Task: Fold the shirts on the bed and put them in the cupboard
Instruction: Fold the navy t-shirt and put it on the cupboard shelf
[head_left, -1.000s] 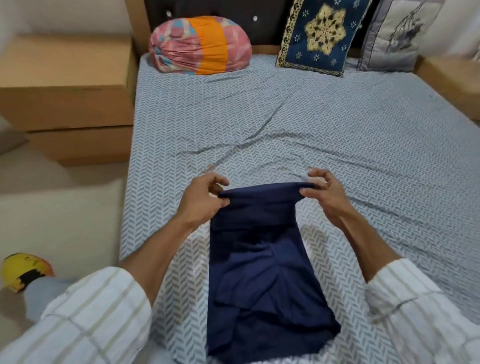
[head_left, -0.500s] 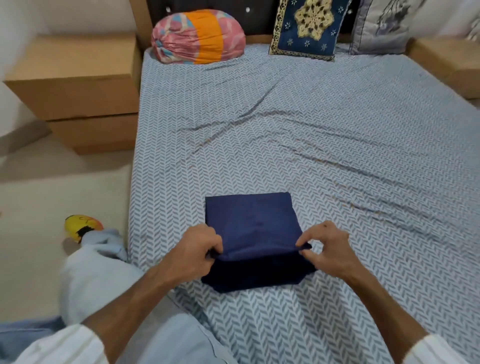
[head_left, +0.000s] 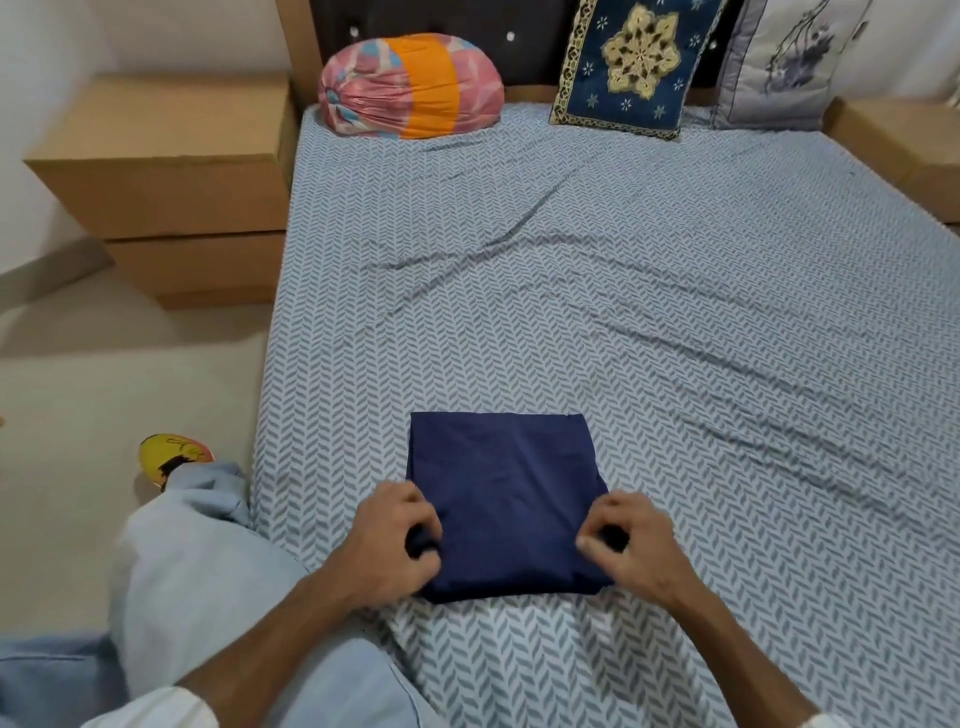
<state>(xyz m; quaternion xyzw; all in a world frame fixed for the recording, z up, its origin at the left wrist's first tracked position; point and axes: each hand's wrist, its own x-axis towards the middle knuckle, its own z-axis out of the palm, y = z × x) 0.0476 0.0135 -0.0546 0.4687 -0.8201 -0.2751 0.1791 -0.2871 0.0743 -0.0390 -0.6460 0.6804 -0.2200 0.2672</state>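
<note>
A navy blue shirt (head_left: 506, 499) lies folded into a neat rectangle on the bed (head_left: 623, 291), close to the near edge. My left hand (head_left: 389, 540) grips the shirt's near left corner with curled fingers. At the near right corner my right hand (head_left: 631, 545) pinches the cloth the same way. Both hands lie on the fold's front edge. The cupboard is not in view.
A pink and orange bundle (head_left: 410, 85), a blue embroidered cushion (head_left: 631, 62) and a grey pillow (head_left: 784, 57) line the headboard. Wooden bedside units stand at the left (head_left: 171, 171) and right (head_left: 904, 150). My knee rests on the bed edge; a yellow shoe (head_left: 169, 454) is on the floor.
One second ago the shirt hung long from both hands; it was folded over onto itself towards me. Since half a second ago the top layer has reached the near edge.
</note>
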